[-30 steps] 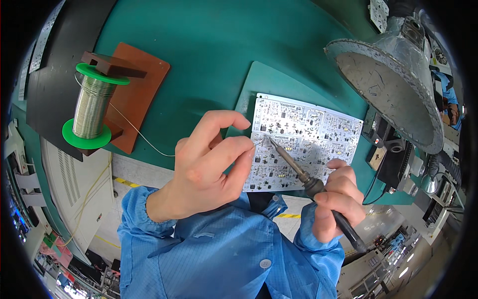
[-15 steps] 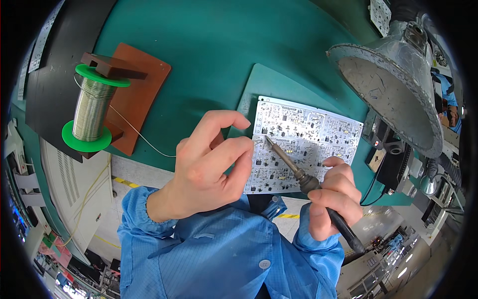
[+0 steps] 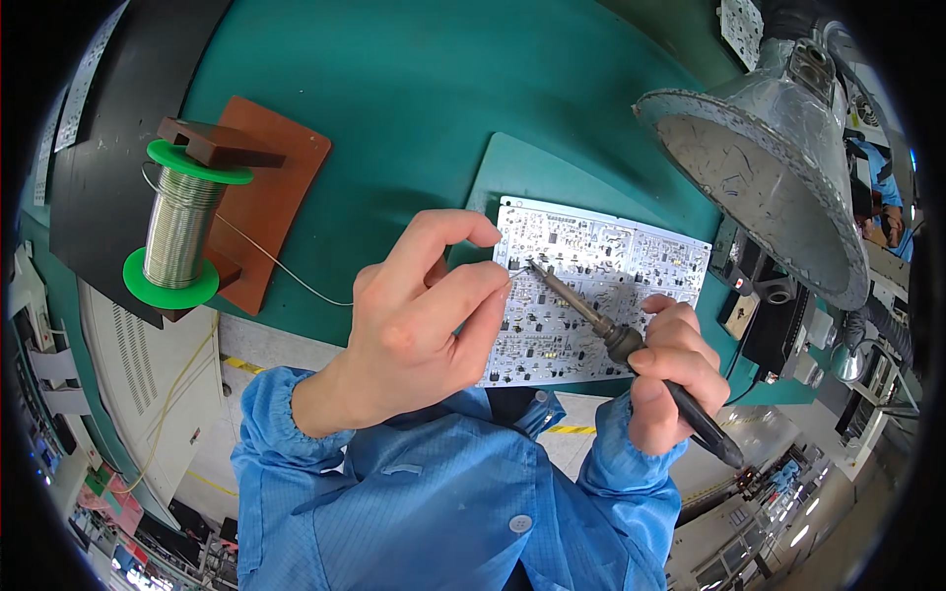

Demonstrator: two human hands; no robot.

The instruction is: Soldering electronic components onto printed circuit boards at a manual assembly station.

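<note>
A white circuit board [image 3: 581, 335] covered with small parts lies on a green mat in front of me. My right hand [image 3: 678, 374] is closed round the black handle of a soldering iron [image 3: 581, 310]. The iron slants up to the left, its tip at the board's upper left part. My left hand [image 3: 414, 315] pinches solder wire [image 3: 281, 266] between thumb and finger; the wire's end points toward the iron's tip. Behind the hand, the wire runs back to a spool [image 3: 182, 225] with green flanges. Whether tip and wire touch, I cannot tell.
The spool sits on a brown stand [image 3: 281, 187] at the left. A metal fume hood [image 3: 769, 177] with a wide mouth overhangs the board's right side. Below it stands a black device [image 3: 778, 335] with a cable. A black sheet [image 3: 118, 148] covers the far left.
My right hand and the soldering iron's handle have moved a little right and up, and the tip has shifted slightly up. The left hand has stayed nearly in place, still pinching the solder wire.
</note>
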